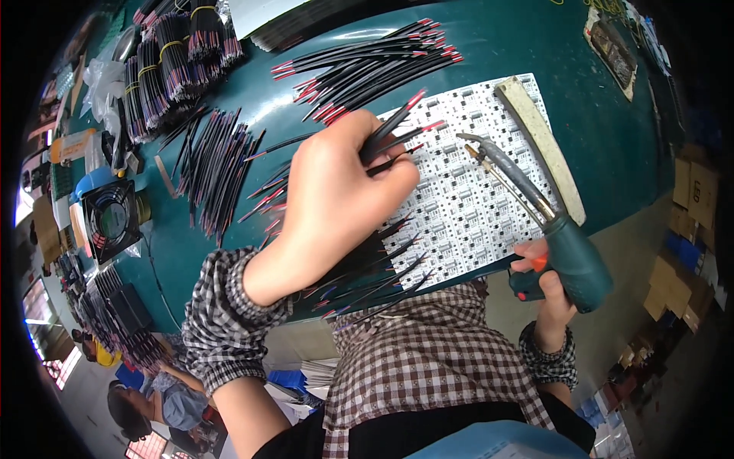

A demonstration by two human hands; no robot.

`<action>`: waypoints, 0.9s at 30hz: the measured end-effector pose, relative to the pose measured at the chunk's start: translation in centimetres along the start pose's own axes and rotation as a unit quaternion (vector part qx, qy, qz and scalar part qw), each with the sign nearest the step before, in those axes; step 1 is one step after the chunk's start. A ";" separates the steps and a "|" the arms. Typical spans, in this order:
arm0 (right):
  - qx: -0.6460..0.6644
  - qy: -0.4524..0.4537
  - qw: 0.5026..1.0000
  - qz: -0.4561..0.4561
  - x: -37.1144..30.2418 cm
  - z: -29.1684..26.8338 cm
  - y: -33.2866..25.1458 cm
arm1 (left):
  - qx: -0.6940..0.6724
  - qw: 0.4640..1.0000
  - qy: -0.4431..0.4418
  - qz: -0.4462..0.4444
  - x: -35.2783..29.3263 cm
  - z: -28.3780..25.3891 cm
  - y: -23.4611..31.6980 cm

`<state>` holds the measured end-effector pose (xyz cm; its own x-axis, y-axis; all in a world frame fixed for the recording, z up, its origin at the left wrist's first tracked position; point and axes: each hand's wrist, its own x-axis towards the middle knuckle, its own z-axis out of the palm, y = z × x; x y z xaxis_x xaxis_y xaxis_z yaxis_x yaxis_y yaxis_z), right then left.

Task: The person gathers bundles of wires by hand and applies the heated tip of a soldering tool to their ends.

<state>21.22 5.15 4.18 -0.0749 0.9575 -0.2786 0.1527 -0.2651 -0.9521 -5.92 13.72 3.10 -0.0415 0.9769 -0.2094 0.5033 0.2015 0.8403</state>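
My left hand [336,180] is closed around several short black wires [390,130] with red tips, which stick out to the right over the board. Below it lies a white sheet of small printed circuit boards [459,203], its upper left part hidden by the hand. My right hand [552,294] grips a dark green soldering gun [577,264] by its handle, near an orange-red trigger. The gun's metal tip points up and left above the sheet, apart from the wires. More loose wires [405,264] lie across the sheet's lower left edge.
A pale bar [539,141] lies along the sheet's right side. Wire piles lie behind [375,65] and at left [218,168], with tied wire bundles [172,61] beyond. A small black fan [111,218] stands at the left edge. Another person [153,405] sits at lower left.
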 end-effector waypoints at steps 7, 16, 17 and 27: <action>-0.010 -0.006 1.000 -0.004 -0.3 0.1 0.3 | 0.059 0.998 0.030 -0.017 -0.3 1.8 -1.1; -0.017 -0.051 0.999 0.008 -0.2 -0.2 1.5 | 0.076 0.996 0.041 -0.032 -0.4 1.9 -0.7; 0.006 -0.044 0.999 0.016 -0.3 -0.3 2.0 | 0.072 0.996 0.038 -0.031 -0.3 1.9 -0.7; -0.012 -0.062 0.998 -0.009 0.0 -0.3 2.6 | 0.071 0.997 0.034 -0.019 -0.3 1.8 -0.7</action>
<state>21.91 4.50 1.75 -0.1999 0.9402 -0.2756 0.1742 -0.2427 -0.9543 -4.70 13.12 1.66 -0.1185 0.9722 -0.2021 0.6172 0.2316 0.7520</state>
